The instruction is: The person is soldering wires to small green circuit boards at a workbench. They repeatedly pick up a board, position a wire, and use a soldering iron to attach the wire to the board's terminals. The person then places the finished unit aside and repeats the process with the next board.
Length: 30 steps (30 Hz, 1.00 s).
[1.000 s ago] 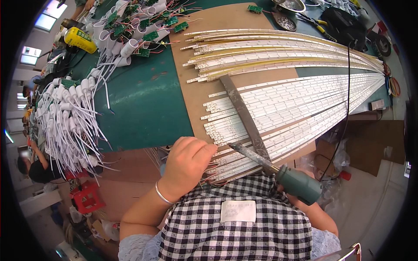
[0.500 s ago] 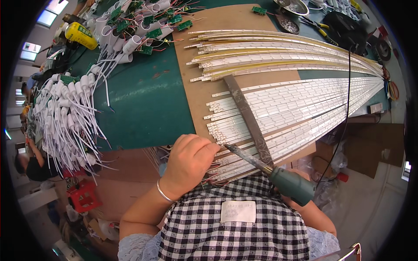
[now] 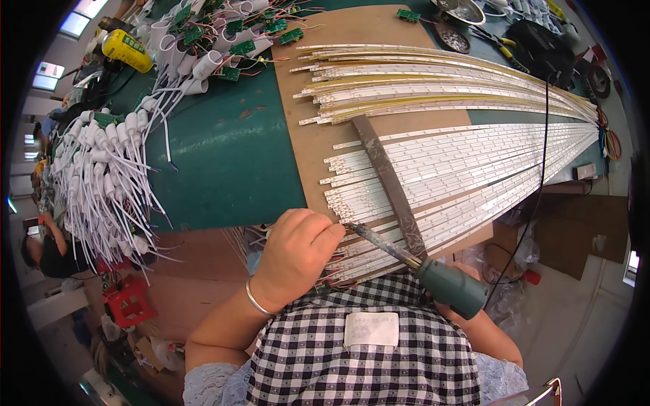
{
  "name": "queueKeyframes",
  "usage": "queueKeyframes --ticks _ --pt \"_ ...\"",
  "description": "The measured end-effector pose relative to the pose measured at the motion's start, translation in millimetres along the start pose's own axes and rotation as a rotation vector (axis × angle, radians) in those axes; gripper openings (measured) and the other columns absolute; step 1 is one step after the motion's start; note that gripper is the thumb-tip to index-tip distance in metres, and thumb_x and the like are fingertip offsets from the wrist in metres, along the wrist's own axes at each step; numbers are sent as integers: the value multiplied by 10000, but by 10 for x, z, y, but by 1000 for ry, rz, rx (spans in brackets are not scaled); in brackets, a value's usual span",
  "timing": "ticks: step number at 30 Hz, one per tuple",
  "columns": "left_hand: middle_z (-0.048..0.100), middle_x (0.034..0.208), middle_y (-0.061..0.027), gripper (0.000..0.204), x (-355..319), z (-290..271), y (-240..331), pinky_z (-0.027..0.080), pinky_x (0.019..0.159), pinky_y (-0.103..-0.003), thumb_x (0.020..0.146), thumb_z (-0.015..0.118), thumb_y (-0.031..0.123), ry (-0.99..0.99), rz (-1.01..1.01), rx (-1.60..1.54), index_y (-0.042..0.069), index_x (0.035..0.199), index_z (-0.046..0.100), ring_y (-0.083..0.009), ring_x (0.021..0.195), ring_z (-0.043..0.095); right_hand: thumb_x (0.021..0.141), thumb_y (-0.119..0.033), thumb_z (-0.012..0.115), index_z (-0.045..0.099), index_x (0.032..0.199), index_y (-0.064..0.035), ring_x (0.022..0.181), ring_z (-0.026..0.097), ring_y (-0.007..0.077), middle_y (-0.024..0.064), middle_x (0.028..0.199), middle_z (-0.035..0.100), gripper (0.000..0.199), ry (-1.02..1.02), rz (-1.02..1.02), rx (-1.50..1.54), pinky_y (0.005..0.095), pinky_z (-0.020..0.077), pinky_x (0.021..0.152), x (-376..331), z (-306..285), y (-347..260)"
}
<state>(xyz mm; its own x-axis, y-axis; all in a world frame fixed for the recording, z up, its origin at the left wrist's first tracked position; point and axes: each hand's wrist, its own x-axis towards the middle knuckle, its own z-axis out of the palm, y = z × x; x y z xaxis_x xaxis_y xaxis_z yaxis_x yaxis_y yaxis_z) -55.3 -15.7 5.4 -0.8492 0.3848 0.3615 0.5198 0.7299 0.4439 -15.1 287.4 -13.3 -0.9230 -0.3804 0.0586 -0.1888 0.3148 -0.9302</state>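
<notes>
White LED strips (image 3: 474,159) lie fanned out on a brown board, their left ends near me. My left hand (image 3: 298,245) is closed in a pinch at those ends, fingertips touching or just beside them. What it pinches, if anything, is hidden under the fingers. A soldering iron (image 3: 450,287) with a green handle slants across the strips. Its dark tip meets the strip ends right beside my left fingertips. My right hand (image 3: 468,271) is wrapped round the handle and mostly hidden behind it. A dark flat bar (image 3: 387,177) lies across the strips.
More strips (image 3: 406,84) lie in a yellowish bundle farther back. Left are piled white tubes with green circuit boards (image 3: 240,47) and white-wired caps (image 3: 101,155). A yellow bottle (image 3: 126,51) stands behind them. The iron's black cord (image 3: 544,142) crosses the strips. Pliers (image 3: 511,54) lie back right.
Hands and iron stay almost in place, with the iron tip still beside my left fingertips. The whole view has shifted very slightly.
</notes>
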Motion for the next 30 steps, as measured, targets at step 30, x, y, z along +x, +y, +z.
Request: queueKeyframes --ticks 30 --pt "583 801 -52 194 13 10 5 476 693 -352 680 692 -1 -3 -1 1 48 867 674 -237 754 579 886 -445 599 635 920 25 591 638 155 81 722 694 472 9 78 30 262 510 575 69 -112 -153"
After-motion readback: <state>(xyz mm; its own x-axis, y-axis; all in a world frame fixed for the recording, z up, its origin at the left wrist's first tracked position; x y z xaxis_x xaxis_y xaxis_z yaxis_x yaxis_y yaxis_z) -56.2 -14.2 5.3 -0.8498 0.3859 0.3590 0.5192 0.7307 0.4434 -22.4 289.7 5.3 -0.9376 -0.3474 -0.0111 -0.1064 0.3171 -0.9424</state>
